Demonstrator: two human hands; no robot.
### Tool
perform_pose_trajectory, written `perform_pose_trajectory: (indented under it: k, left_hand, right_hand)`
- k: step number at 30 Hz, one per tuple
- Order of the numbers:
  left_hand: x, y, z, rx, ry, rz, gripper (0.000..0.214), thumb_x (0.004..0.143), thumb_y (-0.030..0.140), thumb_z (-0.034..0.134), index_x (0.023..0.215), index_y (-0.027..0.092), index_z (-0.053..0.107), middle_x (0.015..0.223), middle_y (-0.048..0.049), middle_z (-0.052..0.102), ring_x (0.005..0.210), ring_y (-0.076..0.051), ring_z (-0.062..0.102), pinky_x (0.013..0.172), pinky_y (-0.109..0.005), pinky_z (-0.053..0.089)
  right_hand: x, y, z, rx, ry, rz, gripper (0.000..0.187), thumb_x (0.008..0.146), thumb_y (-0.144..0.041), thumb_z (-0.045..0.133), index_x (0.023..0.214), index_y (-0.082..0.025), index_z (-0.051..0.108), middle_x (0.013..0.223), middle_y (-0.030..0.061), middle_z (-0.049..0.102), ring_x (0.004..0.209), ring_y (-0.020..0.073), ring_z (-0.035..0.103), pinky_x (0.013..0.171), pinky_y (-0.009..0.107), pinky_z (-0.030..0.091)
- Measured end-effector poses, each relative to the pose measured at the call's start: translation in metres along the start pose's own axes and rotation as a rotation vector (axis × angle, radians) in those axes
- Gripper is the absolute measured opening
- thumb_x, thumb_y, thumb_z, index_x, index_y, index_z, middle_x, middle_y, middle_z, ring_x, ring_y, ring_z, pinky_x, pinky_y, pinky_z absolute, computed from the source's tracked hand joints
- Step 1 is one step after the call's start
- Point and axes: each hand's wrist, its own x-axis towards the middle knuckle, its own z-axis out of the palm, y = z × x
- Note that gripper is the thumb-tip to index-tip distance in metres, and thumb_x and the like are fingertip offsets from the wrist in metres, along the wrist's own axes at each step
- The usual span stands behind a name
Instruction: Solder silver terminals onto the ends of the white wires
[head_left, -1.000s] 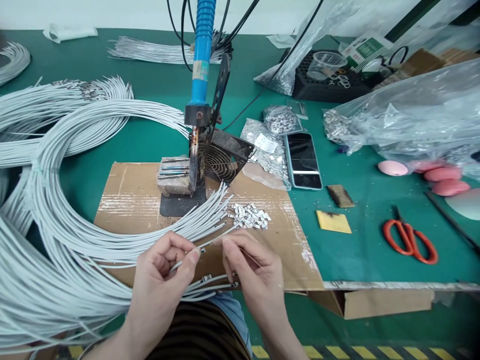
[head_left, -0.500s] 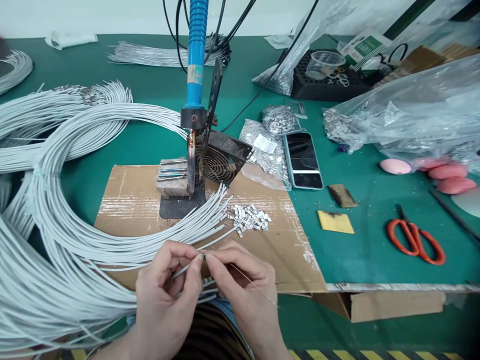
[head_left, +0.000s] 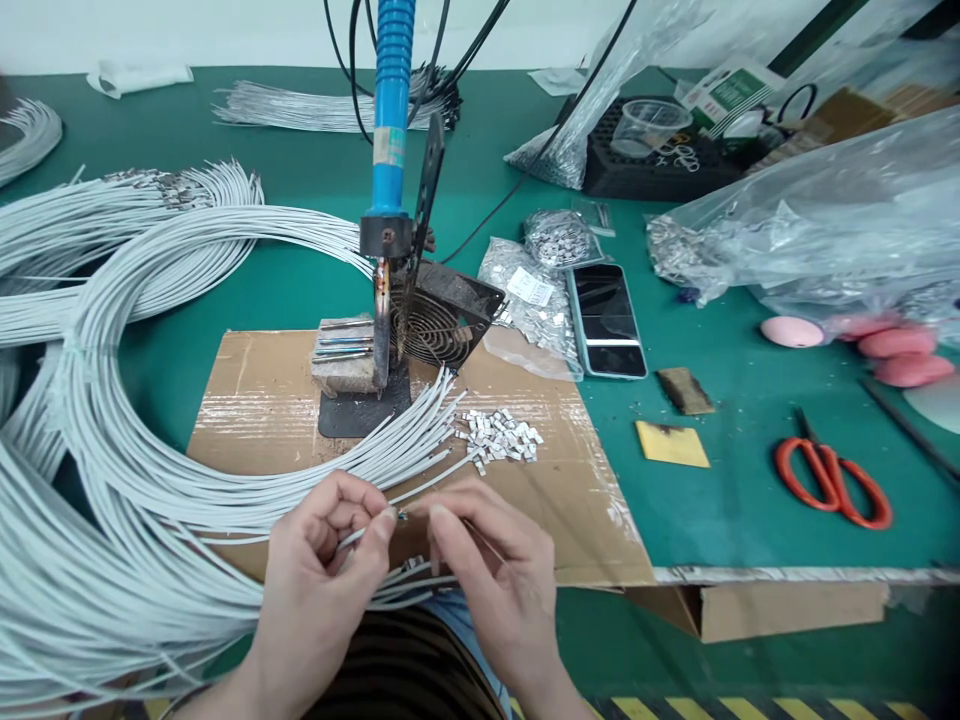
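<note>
My left hand (head_left: 322,585) pinches the end of one thin white cable (head_left: 360,535) between thumb and forefinger, its bare tip pointing right. My right hand (head_left: 487,575) sits close beside that tip with fingers curled, pinching a thin wire or something too small to make out. Both hands hover over the near edge of a cardboard sheet (head_left: 262,395). A big coil of white cables (head_left: 112,480) curves in from the left, its ends fanned out by a heap of small metal terminals (head_left: 501,437). A blue-handled soldering iron (head_left: 391,130) stands upright in its stand behind.
A small fan (head_left: 439,320) leans by the iron. Bags of terminals (head_left: 536,300), a phone (head_left: 606,320), a yellow sponge (head_left: 671,443), red scissors (head_left: 832,478) and large plastic bags (head_left: 825,220) lie to the right on the green mat. More cable bundles (head_left: 322,105) lie at the back.
My right hand came left to meet the cable tip in my left hand, then drew back slightly. The thin wire that trailed from it half a second ago no longer shows.
</note>
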Motion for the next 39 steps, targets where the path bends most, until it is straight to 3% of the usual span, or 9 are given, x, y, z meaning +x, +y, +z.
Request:
perform_pose_trajectory:
  k: [4,10,14,19,22,27,34,36,39]
  left_hand:
    - [0.002,-0.002,-0.002,0.004,-0.053,-0.045,0.013,0.081,0.022,0.077,0.072,0.019,0.068,0.054,0.0071,0.058,0.048,-0.006,0.046,0.047,-0.014,0.035]
    - [-0.001,-0.003,0.001,-0.005,-0.096,-0.076,0.015,0.080,0.025,0.078,0.070,0.018,0.068,0.056,0.0054,0.059,0.050,-0.008,0.047,0.049,-0.015,0.036]
    - [0.004,-0.004,-0.003,-0.006,-0.073,-0.106,0.016,0.077,0.023,0.081,0.069,0.017,0.069,0.052,0.0068,0.054,0.048,-0.007,0.039,0.047,-0.015,0.031]
    - [0.018,-0.004,-0.013,-0.022,-0.001,-0.066,0.016,0.074,0.024,0.085,0.070,0.018,0.071,0.052,0.0055,0.056,0.048,-0.007,0.040,0.045,-0.015,0.031]
    - [0.020,-0.001,-0.009,-0.063,0.066,-0.073,0.017,0.072,0.024,0.087,0.069,0.017,0.071,0.051,0.0070,0.052,0.047,-0.006,0.037,0.045,-0.014,0.028]
    - [0.016,0.006,0.004,-0.104,0.107,-0.108,0.018,0.069,0.022,0.088,0.068,0.016,0.071,0.051,0.0074,0.054,0.048,-0.005,0.037,0.046,-0.013,0.028]
    - [0.017,0.008,0.008,-0.118,0.104,-0.077,0.011,0.070,0.019,0.084,0.069,0.017,0.073,0.060,0.0042,0.064,0.056,-0.008,0.051,0.054,-0.015,0.041]
    - [0.018,0.008,0.008,-0.094,0.096,-0.085,0.012,0.070,0.019,0.084,0.068,0.018,0.073,0.059,0.0043,0.063,0.056,-0.008,0.050,0.053,-0.015,0.041]
    - [0.018,0.008,0.008,-0.068,0.084,-0.095,0.011,0.070,0.020,0.084,0.069,0.019,0.073,0.062,0.0028,0.065,0.056,-0.009,0.050,0.051,-0.016,0.041]
  right_hand:
    - [0.011,0.000,-0.012,-0.065,-0.168,0.016,0.037,0.108,-0.028,0.052,0.073,-0.020,0.062,0.070,-0.0024,0.054,0.065,0.0127,0.052,0.060,0.026,0.041]
    - [0.018,-0.001,-0.008,-0.169,-0.296,-0.167,0.028,0.103,-0.012,0.052,0.077,-0.022,0.050,0.074,-0.0033,0.048,0.070,0.0135,0.050,0.062,0.027,0.039]
    - [0.017,0.007,-0.015,-0.325,-0.174,-0.254,0.027,0.102,-0.012,0.051,0.077,-0.023,0.050,0.072,-0.0021,0.052,0.067,0.0140,0.053,0.057,0.026,0.042]
    - [0.036,0.025,-0.047,-0.527,0.064,-0.154,0.020,0.102,-0.019,0.064,0.083,-0.022,0.067,0.072,-0.0004,0.060,0.063,0.0158,0.052,0.055,0.029,0.041]
    - [0.053,0.035,-0.061,-0.631,0.011,-0.149,0.005,0.094,-0.025,0.075,0.091,-0.024,0.080,0.073,0.0018,0.068,0.072,0.0218,0.058,0.065,0.035,0.046]
    - [0.069,0.045,-0.062,-0.698,-0.070,-0.161,0.015,0.094,-0.029,0.073,0.081,-0.024,0.079,0.068,0.0026,0.067,0.073,0.0248,0.060,0.069,0.038,0.046]
    - [0.051,0.028,-0.062,-0.648,0.136,-0.143,0.011,0.098,-0.030,0.072,0.089,-0.023,0.075,0.083,0.0035,0.075,0.071,0.0197,0.064,0.068,0.034,0.054]
    - [0.042,0.020,-0.056,-0.508,0.201,-0.042,0.008,0.098,-0.029,0.074,0.093,-0.023,0.074,0.080,0.0027,0.076,0.066,0.0177,0.068,0.064,0.031,0.058]
    - [0.031,0.012,-0.042,-0.219,0.182,0.119,0.009,0.094,-0.031,0.079,0.094,-0.022,0.076,0.073,0.0013,0.075,0.060,0.0161,0.070,0.057,0.026,0.061]
